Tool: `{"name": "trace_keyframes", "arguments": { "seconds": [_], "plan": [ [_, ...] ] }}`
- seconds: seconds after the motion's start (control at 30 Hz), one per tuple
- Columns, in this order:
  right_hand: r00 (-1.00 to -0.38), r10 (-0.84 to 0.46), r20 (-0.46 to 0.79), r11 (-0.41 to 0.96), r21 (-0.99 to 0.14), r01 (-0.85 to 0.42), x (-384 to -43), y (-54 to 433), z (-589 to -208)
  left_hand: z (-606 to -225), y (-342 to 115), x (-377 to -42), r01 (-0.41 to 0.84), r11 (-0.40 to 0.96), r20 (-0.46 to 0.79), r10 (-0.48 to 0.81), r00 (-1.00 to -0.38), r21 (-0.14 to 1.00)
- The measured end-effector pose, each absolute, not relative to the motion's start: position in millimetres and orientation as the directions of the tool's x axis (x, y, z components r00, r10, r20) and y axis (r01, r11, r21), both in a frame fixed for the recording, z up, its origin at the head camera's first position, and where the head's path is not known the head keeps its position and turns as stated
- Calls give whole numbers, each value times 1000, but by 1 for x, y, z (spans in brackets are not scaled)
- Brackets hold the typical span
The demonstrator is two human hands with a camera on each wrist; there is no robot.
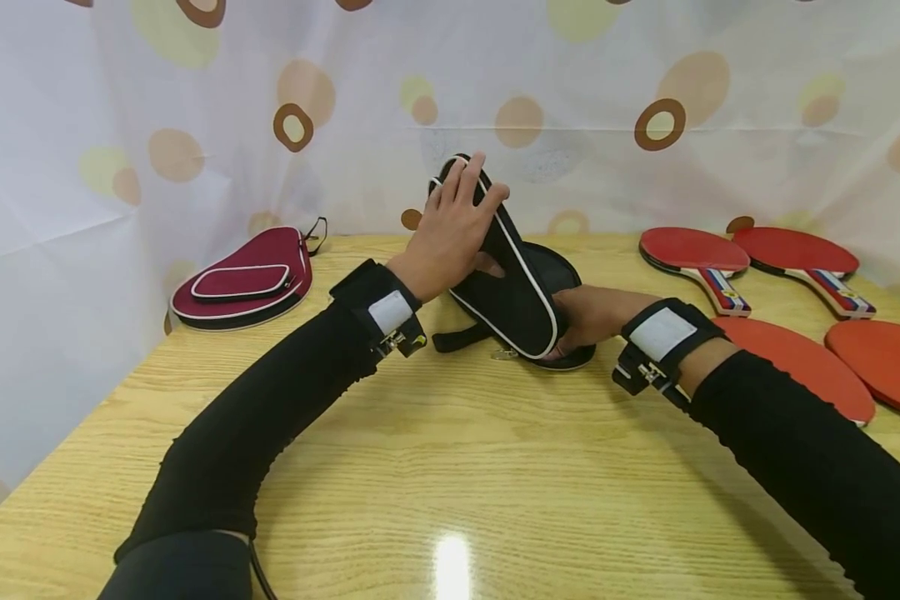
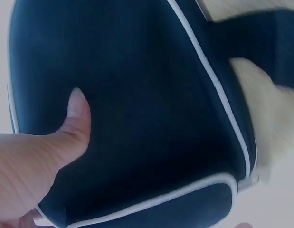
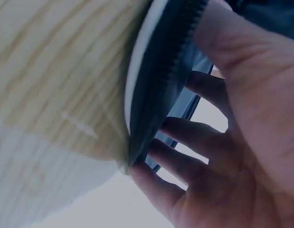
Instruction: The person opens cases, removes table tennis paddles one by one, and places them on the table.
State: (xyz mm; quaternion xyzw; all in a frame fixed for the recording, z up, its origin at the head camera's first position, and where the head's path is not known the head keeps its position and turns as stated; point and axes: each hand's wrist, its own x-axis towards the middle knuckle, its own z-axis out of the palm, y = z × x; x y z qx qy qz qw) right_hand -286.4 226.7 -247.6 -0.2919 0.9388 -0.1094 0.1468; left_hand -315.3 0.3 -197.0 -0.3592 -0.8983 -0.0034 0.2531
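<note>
A black table tennis bat case (image 1: 513,304) with white piping stands tilted, its two halves parted. My left hand (image 1: 450,221) grips the raised half near its top, fingers over the edge. In the left wrist view my left thumb (image 2: 76,126) lies across the black face, above a white-edged pocket (image 2: 184,206). Between the halves is my right hand (image 1: 592,312), partly hidden by the raised half. Up close in the right wrist view, its spread fingers (image 3: 194,137) touch the inside of the zipped edge (image 3: 161,95). What lies deeper in the case is hidden.
A maroon bat case (image 1: 247,271) with a wrist loop lies at the back left of the wooden table (image 1: 435,467). Several red table tennis bats lie on the right, including a back one (image 1: 693,247) and a nearer one (image 1: 795,367). A patterned curtain (image 1: 510,75) hangs behind.
</note>
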Motion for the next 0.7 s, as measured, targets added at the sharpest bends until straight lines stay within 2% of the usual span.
{"name": "trace_keyframes", "arguments": {
  "seconds": [0.2,0.4,0.57,0.7],
  "plan": [
    [-814,-552,-184,826,-252,-503,-277,224,-247,-207,16,-306,773,624,382,746,-545,-116],
    [-835,-510,-206,859,-177,-481,-272,211,-245,-217,22,-290,826,564,233,804,-547,-5],
    [-804,-553,-217,829,-239,-506,-272,221,-242,-227,27,-286,848,530,178,834,-523,4],
    [-785,-565,-255,818,-297,-493,-269,241,-236,-236,37,-288,875,483,147,868,-475,-22]
  ]
}}
